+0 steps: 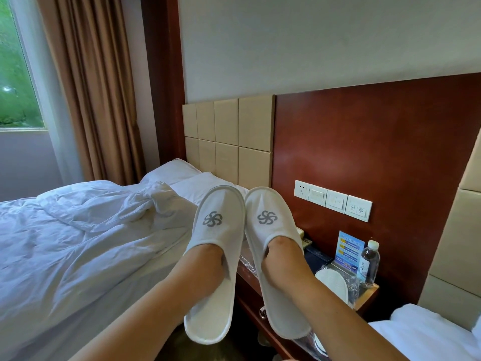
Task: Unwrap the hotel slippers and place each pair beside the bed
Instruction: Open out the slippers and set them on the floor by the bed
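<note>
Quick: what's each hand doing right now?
Left hand: inside the left slipper, carrying it; fingers hidden, grip cannot be told.
Right hand: same, inside the right slipper.

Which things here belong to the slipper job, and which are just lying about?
Job: left slipper on left hand, right slipper on right hand, wrapped pair on the nightstand, bed.
Lying about: water bottle, blue card, wall switches, curtain.

We see the same grey pinwheel logo on the left slipper (213, 225) and the right slipper (268, 224). Print on the card (348, 254) and bottle (368, 264) is too small to read. One switch (358, 208) bears two round signs.
</note>
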